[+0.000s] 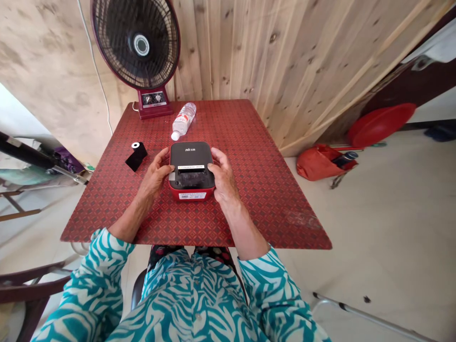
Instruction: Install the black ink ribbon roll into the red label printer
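A small red-and-black label printer (192, 156) sits on the patterned red table (249, 133), its dark lid down and a white sticker on its front. My left hand (156, 173) grips the printer's left side, thumb on the top edge. On the opposite side my right hand (223, 175) is wrapped round the edge, thumb also on top. Left of the printer lies a black paper roll (138, 154) with a white core, its end partly unrolled. A clear plastic bottle (184, 119) lies on its side just behind the printer.
A dark red fan (155, 102) stands at the table's back left, against a wooden wall (242, 47). On the floor to the right are an orange bag (313, 162) and a round red object (381, 124). A chair (32, 282) is at the lower left.
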`<state>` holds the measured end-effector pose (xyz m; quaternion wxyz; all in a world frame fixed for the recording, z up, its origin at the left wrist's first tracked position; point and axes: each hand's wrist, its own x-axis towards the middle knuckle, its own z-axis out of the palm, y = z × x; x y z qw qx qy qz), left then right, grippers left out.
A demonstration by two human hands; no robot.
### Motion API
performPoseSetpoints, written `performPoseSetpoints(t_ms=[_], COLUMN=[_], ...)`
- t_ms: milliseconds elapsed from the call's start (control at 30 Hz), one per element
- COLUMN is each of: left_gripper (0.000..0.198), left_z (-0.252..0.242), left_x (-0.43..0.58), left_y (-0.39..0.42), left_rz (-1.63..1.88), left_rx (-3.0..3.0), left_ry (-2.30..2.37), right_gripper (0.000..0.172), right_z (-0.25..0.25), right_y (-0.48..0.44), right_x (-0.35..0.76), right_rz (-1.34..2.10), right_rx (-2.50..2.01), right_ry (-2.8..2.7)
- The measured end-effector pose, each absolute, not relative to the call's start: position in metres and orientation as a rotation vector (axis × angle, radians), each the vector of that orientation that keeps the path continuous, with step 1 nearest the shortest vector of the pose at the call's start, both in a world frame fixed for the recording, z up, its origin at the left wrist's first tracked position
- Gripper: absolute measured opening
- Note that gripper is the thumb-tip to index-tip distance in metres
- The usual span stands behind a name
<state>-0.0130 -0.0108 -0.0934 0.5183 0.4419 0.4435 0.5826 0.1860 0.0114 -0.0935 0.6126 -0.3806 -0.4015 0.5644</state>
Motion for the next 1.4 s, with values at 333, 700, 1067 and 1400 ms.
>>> performPoseSetpoints(t_ms=[333, 700, 1067, 1400], left_gripper=[0.064, 0.058, 0.069, 0.071], left_z=[-0.09, -0.08, -0.082, -0.091], left_x=[-0.007, -0.018, -0.017, -0.018], left_y=[-0.024, -0.038, -0.032, -0.031], left_rz=[1.441, 1.325, 1.319, 1.333], left_rx=[1.004, 0.936, 0.891, 1.012], left_ry=[1.027, 0.979, 1.023, 1.043], right_gripper=[0.045, 0.049, 0.048, 0.048], right_z=[-0.109, -0.121, -0.118, -0.113], right_y=[0.005, 0.003, 0.002, 0.0], right_x=[0.177, 0.175, 0.175, 0.174], right_rz=[1.099, 1.044, 1.084, 1.088], right_rx=[-0.988, -0.987, -0.979, -0.986], right_ry=[-0.866, -0.856, -0.84, -0.817])
